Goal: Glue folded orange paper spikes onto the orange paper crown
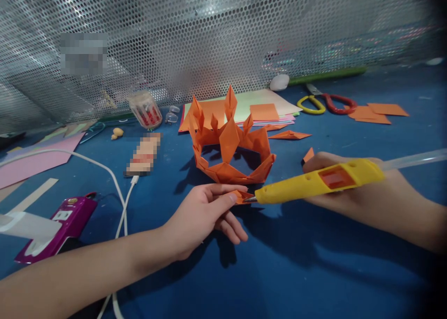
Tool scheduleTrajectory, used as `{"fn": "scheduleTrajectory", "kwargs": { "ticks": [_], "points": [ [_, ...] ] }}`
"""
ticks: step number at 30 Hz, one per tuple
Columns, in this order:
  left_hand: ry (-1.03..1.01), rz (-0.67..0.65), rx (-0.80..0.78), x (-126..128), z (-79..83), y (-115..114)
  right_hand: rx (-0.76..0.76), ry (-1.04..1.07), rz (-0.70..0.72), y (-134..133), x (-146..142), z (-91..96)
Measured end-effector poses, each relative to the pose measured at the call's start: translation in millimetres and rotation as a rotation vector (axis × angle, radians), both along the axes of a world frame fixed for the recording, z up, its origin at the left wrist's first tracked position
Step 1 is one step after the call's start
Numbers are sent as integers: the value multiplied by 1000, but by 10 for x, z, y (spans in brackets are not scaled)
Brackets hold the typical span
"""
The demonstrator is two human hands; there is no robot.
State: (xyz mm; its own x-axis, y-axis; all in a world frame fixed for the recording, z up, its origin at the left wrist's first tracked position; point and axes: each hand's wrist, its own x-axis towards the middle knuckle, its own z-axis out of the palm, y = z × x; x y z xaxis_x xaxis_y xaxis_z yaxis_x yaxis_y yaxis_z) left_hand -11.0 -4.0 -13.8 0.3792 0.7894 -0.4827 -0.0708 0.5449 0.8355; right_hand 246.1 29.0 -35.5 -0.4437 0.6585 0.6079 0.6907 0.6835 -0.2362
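Note:
My left hand (206, 216) pinches a small folded orange paper piece (242, 197) between thumb and forefinger, the other fingers loosely spread. From the right, my right hand (342, 184) grips a yellow hot glue gun (307, 181), with a clear glue stick (415, 159) sticking out of its back end. The gun's metal tip meets the folded piece, or comes very close to it. Just beyond both hands stands an orange paper crown (228, 144) with upright pointed folds. Loose folded orange points (289, 135) lie to its right, one of them partly behind my right hand.
Red-and-yellow scissors (328, 100) and orange paper squares (372, 113) lie at the back right. Coloured sheets (286, 102) rest behind the crown. To the left are a jar (145, 110), a phone on a white cable (118, 188) and a purple power strip (66, 223). Perforated metal (209, 44) borders the back.

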Motion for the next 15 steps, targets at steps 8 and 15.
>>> {"fn": "scheduleTrajectory", "kwargs": {
  "ticks": [8, 15],
  "points": [
    [13, 11, -12, 20, 23, -9, -165, -46, 30, -6, 149, -77],
    [16, 14, -14, 15, 14, -4, -163, -12, 20, 22, 154, -71]
  ]
}}
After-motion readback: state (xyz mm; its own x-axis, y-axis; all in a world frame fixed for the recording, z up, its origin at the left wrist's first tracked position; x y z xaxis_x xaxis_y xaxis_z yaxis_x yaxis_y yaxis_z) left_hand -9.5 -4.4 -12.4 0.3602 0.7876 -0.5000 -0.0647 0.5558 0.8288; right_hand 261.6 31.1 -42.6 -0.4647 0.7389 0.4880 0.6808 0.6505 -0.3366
